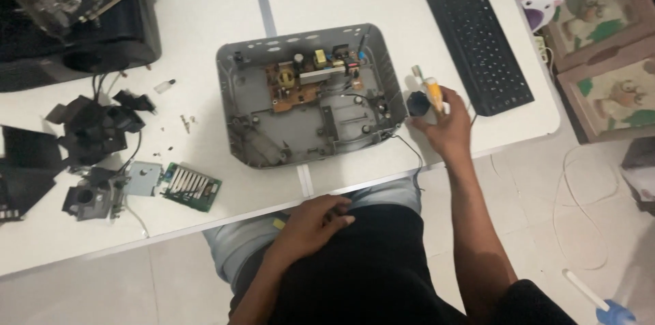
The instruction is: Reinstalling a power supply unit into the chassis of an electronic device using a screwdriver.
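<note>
Two hands show, and I go from left to right across the white table (205, 18). Far left I see a pile of black broken parts (95, 127). Next to it lies a small green board (192, 187) with silver strips. In the middle sits a grey open case (310, 96), and a brown board (300, 82) with little parts is inside it near the back wall. Down below, my left hand (314, 222) lies flat on my lap, fingers loose and holding nothing. To the right of the case, my right hand (443, 120) rests on the table edge. Its fingers are curled around a yellow screwdriver (431, 89) and a small black round part (417, 103). Beyond it lies a black keyboard (471, 31).
</note>
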